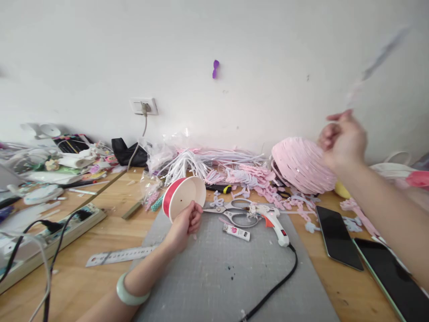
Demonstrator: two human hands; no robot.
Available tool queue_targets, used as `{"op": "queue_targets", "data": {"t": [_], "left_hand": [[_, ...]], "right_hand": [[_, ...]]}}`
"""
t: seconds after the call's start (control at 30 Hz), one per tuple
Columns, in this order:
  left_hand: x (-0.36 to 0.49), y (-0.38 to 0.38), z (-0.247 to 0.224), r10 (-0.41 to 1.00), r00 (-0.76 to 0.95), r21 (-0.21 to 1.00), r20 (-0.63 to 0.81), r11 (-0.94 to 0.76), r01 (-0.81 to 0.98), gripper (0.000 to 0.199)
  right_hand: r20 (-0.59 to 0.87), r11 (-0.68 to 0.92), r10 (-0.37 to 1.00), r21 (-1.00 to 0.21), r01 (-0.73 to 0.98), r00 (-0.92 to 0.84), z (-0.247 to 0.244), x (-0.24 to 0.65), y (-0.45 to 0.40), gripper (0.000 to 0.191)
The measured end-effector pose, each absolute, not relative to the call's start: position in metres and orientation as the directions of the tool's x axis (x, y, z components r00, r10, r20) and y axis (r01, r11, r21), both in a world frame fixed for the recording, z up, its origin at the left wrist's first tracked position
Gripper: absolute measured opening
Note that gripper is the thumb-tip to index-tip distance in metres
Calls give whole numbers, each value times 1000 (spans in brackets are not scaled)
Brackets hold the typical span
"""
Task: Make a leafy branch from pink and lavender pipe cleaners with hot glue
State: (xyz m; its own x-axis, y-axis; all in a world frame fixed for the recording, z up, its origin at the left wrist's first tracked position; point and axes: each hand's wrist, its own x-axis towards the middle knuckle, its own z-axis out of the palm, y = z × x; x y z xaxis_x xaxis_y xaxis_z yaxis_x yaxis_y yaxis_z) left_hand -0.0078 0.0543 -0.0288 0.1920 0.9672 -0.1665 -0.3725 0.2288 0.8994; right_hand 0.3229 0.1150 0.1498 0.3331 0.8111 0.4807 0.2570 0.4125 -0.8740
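Observation:
My left hand [187, 225] is closed at the lower right rim of a ribbon spool [184, 199], a white reel with a red band around it. The spool is tilted, its open white face turned towards me. Up at the right, my right hand [346, 138] pinches a thin pale strip [385, 53], blurred by motion, that slants up and away. Just beyond my left hand lie grey-handled scissors [231, 210], a small white lighter-like object [236, 232] and a white glue gun [273, 219] with an orange trigger. A pink wound bundle [300, 165] sits behind my right wrist.
A grey cutting mat [214, 277] covers the middle of the wooden table. The glue gun's black cord [279, 284] crosses it. A ruler [117, 256] and power strip [60, 237] lie left, two phones [337, 237] right. Pipe cleaners [187, 163] and pink pieces pile along the wall.

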Motion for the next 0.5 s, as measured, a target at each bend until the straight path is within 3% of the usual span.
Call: {"op": "queue_targets", "data": {"t": [0.13,0.27,0.4,0.5], "left_hand": [[-8,54,-33,954,227,852,-196,280,-441,35],[-7,51,-35,945,241,820,-223,315,-477,35],[-7,50,-36,942,232,804,-242,329,-495,34],[-8,49,-36,939,234,798,-254,340,-497,34]], "right_hand": [[282,148,943,-830,538,175,85,304,131,41],[83,2,994,-663,749,70,33,291,148,39],[1,-20,1000,-464,886,23,29,295,158,41],[21,-21,999,-342,940,30,49,305,148,43]]}}
